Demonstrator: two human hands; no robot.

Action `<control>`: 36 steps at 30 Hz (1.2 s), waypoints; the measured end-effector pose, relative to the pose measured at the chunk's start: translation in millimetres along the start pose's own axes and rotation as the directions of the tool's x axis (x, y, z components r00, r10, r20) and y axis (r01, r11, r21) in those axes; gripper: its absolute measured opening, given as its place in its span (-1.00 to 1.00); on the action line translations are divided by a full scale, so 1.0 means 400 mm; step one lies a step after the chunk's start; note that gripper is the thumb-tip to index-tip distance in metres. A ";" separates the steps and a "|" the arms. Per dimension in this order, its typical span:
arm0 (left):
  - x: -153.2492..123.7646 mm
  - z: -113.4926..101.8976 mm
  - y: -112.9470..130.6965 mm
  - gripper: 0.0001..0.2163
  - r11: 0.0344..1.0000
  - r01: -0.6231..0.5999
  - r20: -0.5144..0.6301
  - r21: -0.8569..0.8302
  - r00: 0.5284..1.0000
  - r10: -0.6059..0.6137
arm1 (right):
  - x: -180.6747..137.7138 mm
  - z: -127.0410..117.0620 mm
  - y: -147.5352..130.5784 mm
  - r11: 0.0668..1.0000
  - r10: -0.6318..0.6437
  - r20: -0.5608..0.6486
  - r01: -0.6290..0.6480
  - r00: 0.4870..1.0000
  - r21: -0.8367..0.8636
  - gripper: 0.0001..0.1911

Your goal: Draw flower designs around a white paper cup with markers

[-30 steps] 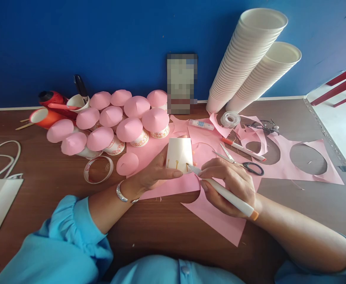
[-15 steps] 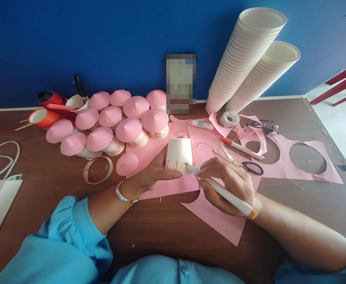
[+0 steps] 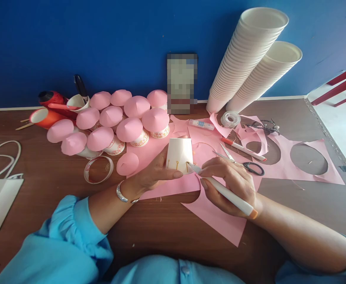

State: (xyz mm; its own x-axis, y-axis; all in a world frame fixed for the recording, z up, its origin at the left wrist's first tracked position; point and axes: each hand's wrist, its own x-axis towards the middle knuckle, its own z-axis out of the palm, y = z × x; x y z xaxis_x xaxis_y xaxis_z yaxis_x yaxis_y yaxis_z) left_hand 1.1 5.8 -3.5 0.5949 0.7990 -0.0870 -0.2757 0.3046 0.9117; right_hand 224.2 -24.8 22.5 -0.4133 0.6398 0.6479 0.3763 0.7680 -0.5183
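Observation:
My left hand (image 3: 158,167) is closed around a white paper cup (image 3: 180,152), held upside down with its wide rim toward me. Orange-brown stalk-like marks run along the cup near that rim. Between the fingers of my right hand (image 3: 230,183) is a white marker pen (image 3: 224,192) with an orange end, its tip at the rightmost mark on the cup. Beneath both hands lies pink paper (image 3: 217,221) with curved cuts. Scissors (image 3: 240,161) with dark handles rest just beyond my right hand.
Several cups topped with pink paper cones (image 3: 129,129) stand left of centre. Two tall stacks of paper cups (image 3: 246,51) lean by the blue wall. A phone (image 3: 181,83), tape roll (image 3: 230,119), glue stick (image 3: 201,124), red-capped marker (image 3: 244,149) and cut paper ring (image 3: 98,169) lie around.
The pen tip stays at the rightmost mark, shifted only slightly on the cup. The whole view has drifted a little; my left hand keeps its hold.

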 end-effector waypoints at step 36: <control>0.008 -0.010 -0.021 -0.47 0.993 -0.008 -0.034 -0.121 0.999 0.004 | 0.003 -0.004 -0.003 0.999 -0.044 -0.068 0.046 0.997 0.026 -0.74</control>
State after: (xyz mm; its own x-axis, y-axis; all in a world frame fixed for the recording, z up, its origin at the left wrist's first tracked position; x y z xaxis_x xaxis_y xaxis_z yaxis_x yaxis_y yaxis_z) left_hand 2.2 8.0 -13.1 0.5678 0.8174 -0.0968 -0.3697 0.3583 0.8573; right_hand 224.4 -24.9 24.6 -0.3723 0.6015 0.7068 0.3354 0.7973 -0.5019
